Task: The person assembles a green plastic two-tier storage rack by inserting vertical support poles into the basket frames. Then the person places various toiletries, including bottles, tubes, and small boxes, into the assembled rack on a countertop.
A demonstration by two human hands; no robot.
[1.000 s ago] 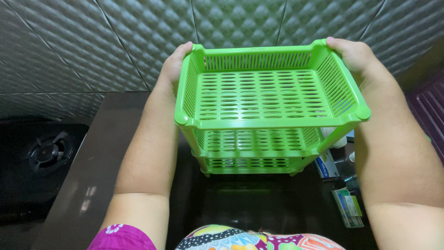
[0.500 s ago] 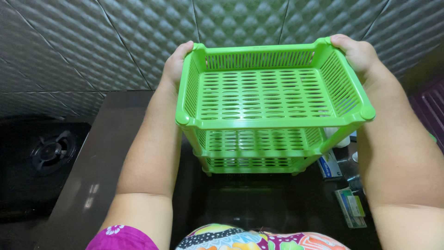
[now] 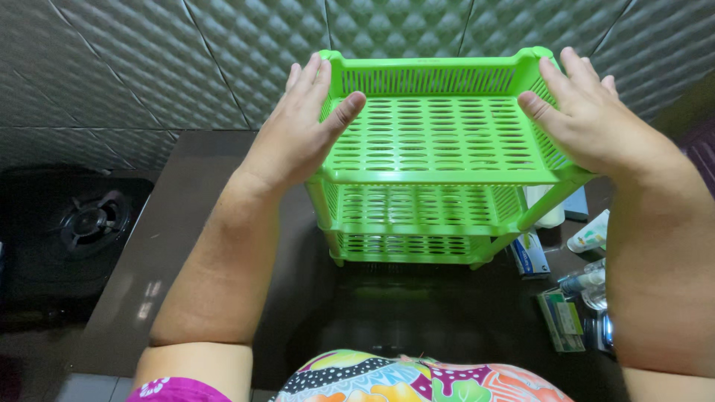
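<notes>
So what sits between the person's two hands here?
In the head view, the top tier of the green three-tier plastic rack spans the gap; the left hand and right hand rest on its side rims.

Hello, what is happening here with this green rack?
A person has both hands on a green slotted plastic three-tier rack standing on a dark countertop. The left hand and right hand rest flat against the sides of its top tier. Small boxes and tubes lie to the right; a gas burner sits left.
</notes>
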